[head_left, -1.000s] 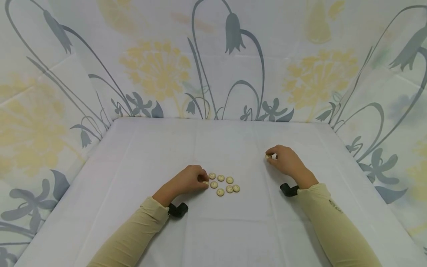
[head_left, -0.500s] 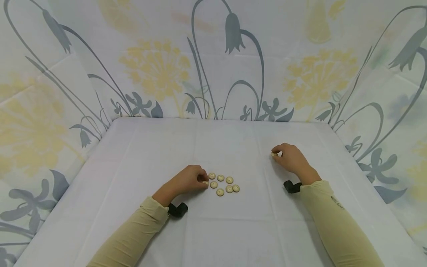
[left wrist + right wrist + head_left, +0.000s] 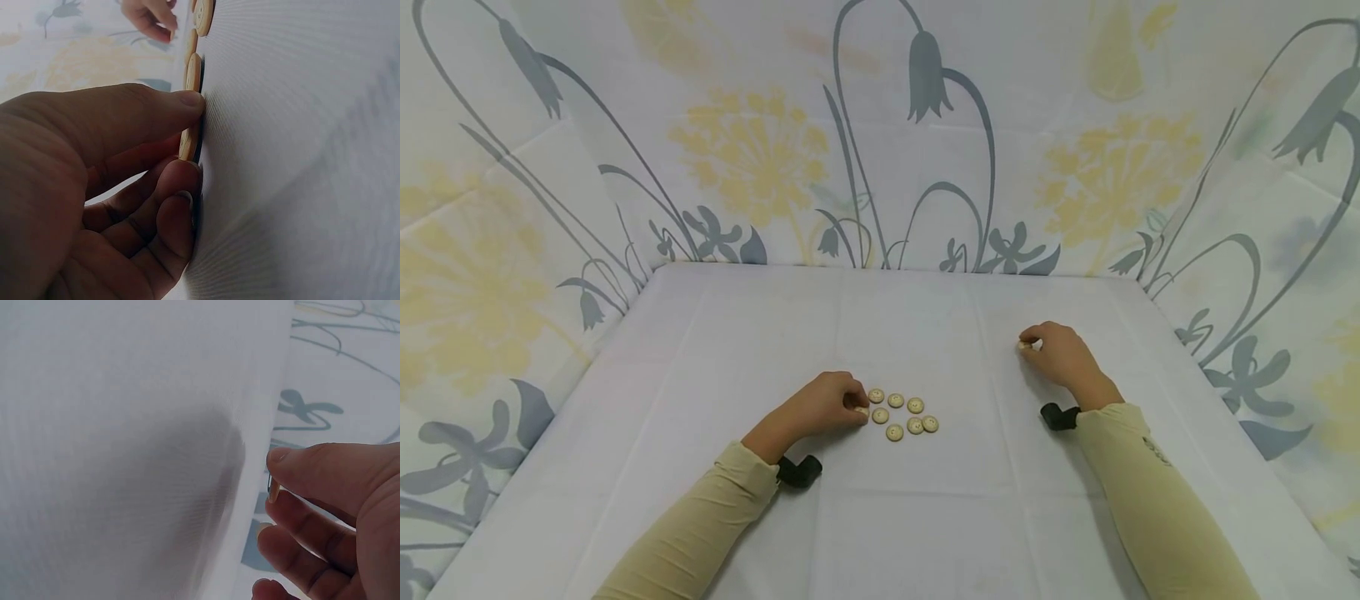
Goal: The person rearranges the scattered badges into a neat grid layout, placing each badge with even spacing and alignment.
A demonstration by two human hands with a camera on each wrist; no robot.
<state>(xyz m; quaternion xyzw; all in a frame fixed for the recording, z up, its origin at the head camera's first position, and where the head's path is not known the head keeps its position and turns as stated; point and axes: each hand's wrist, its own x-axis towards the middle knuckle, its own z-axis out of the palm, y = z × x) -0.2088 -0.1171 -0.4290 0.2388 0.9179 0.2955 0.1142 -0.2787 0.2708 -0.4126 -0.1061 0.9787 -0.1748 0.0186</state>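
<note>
Left of centre on the white cloth, my left hand (image 3: 829, 402) pinches a round cream button (image 3: 189, 144) between thumb and fingers. The button stays low at the cloth in the left wrist view. Just to its right lies a loose group of several matching buttons (image 3: 896, 401), flat, with small holes showing in the head view. Farther back on the right, my right hand (image 3: 1057, 353) holds another button (image 3: 273, 489) by thumb and fingertip. The right wrist view shows this one edge-on and raised off the cloth, with the hand's shadow beside it.
A white tablecloth (image 3: 917, 533) with fold creases covers the table. Floral-printed cloth walls (image 3: 880, 150) rise along the back and both sides. Each wrist wears a small black camera, such as the left one (image 3: 800, 472), jutting just over the cloth.
My right hand has moved a little to the right with its button, slowing over the last half second. The left hand and the loose buttons have stayed in place.
</note>
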